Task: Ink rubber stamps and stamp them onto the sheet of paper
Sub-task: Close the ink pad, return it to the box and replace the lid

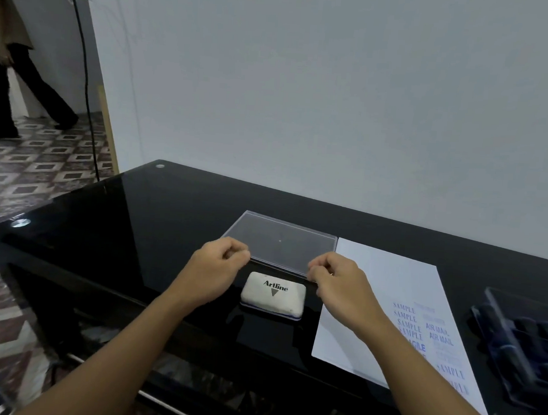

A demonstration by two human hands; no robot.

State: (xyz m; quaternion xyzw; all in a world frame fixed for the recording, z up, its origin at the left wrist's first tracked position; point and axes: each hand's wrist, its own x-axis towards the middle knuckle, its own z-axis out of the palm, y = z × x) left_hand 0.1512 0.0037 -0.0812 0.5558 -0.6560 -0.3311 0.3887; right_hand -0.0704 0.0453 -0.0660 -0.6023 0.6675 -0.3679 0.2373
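on my feed the left hand (pixel 219 268) is curled, pinching the near left corner of the clear lid (pixel 280 239) on the black table (pixel 137 215). the closed ink pad (pixel 273 293) sits between both hands. the right hand (pixel 337 283), also curled, pinches the lid's near right corner. just right lies the sheet of paper (pixel 380 287), already stamped, then the stamp tray (pixel 527 344).

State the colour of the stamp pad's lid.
Off-white stamp pad lid with black Artline lettering, seen best in the head view.
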